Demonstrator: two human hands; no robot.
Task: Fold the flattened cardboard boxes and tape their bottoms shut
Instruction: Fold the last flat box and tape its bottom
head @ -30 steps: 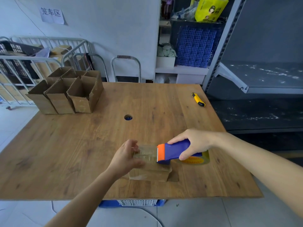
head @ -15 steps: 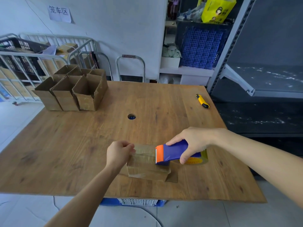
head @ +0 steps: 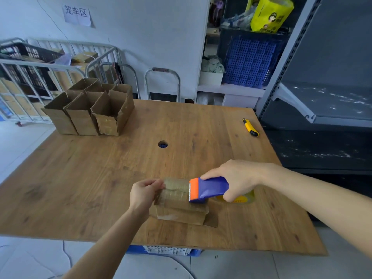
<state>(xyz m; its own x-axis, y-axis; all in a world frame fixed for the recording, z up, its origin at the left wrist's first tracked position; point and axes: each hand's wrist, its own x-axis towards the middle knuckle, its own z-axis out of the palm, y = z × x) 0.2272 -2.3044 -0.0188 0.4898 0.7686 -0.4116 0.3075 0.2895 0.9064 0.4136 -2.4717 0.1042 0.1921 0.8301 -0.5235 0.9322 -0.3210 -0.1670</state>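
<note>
A small cardboard box [head: 181, 213] stands bottom-up near the front edge of the wooden table [head: 100, 178]. Above it my right hand [head: 235, 178] grips a blue tape dispenser [head: 209, 189] with an orange toothed blade and a yellow-cored roll. A strip of clear tape [head: 177, 186] stretches left from the blade. My left hand [head: 144, 192] pinches the free end of that strip at the box's left top edge. One loose flap of the box lies on the table at its right.
Three folded open boxes [head: 90, 111] stand in a row at the table's far left. A yellow utility knife [head: 250, 127] lies at the far right. A round cable hole [head: 163, 144] is mid-table. Metal cage carts stand left, grey shelving right, and a blue crate under the table.
My left hand has pulled the tape end further left, away from the dispenser, so the clear strip is longer. The view has shifted a little; the dispenser stays over the box.
</note>
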